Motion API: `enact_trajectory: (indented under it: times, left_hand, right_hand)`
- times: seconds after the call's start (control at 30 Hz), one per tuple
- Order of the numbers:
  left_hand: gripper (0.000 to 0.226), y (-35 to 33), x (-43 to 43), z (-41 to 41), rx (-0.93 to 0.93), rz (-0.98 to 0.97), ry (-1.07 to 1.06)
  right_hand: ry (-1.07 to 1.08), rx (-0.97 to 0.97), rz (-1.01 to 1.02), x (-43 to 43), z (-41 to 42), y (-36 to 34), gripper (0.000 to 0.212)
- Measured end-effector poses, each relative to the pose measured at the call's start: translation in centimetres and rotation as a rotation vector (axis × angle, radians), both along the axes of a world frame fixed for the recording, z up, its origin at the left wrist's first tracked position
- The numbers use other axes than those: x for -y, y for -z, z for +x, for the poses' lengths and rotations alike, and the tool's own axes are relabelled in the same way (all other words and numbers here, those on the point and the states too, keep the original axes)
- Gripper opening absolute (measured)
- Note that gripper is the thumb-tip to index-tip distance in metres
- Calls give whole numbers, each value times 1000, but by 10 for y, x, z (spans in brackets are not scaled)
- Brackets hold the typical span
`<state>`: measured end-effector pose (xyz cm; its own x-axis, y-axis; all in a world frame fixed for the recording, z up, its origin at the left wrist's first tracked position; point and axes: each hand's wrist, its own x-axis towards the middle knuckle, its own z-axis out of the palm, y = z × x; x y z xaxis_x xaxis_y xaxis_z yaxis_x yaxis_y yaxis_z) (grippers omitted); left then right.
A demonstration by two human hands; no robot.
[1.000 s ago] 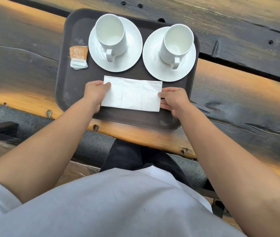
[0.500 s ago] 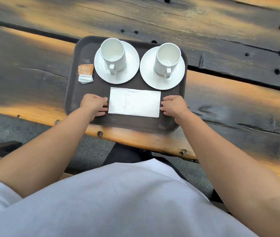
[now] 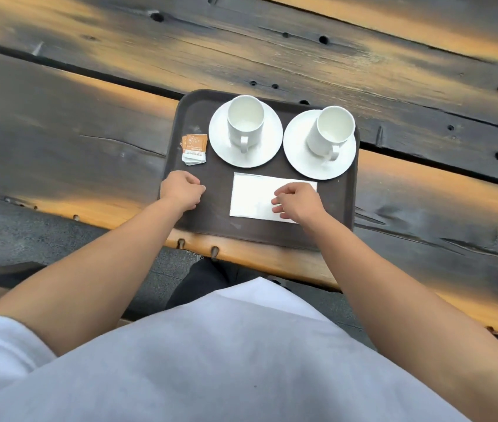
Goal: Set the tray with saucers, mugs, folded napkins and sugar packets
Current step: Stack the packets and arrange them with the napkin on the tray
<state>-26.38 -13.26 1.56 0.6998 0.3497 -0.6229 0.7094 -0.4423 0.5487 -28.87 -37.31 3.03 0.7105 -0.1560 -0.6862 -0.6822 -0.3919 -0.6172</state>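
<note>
A dark brown tray [image 3: 199, 111] lies on the wooden table. On it stand two white saucers, the left saucer [image 3: 220, 147] and the right saucer [image 3: 295, 156], each with a white mug: the left mug [image 3: 245, 121] and the right mug [image 3: 331, 130]. Orange and white sugar packets [image 3: 194, 148] are stacked at the tray's left side. A folded white napkin [image 3: 249, 194] lies flat in front of the saucers. My left hand [image 3: 182, 190] is over the bare tray left of the napkin, fingers loosely curled and holding nothing. My right hand [image 3: 296, 202] is over the napkin's right half, fingers relaxed.
The tray sits near the front edge of a dark, weathered plank table [image 3: 409, 86] with gaps and bolt holes. Below the edge are grey ground [image 3: 44, 236] and my white shirt [image 3: 211, 360].
My left hand has let go of the napkin's left edge and moved away to the left. My right hand has shifted from the right edge onto the napkin. The view has pulled back.
</note>
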Motion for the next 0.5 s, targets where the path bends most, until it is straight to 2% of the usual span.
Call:
enact_trajectory:
  times: [0.23,0.3,0.4,0.5]
  left_hand:
    - [9,1,-56,37,4,-68,1]
    - [9,3,-66,48,3,-121,-37]
    - [16,10,-72,64,-6,-192,-129]
    - [9,14,-69,76,3,-161,-84]
  right_hand:
    - [-14,-47,38,-104,29,3,14]
    - [-10,-61,25,-129,38,8,24]
    - [-125,28,-139,-158,54,8,38]
    - [-233,128,-258,-178,68,5,39]
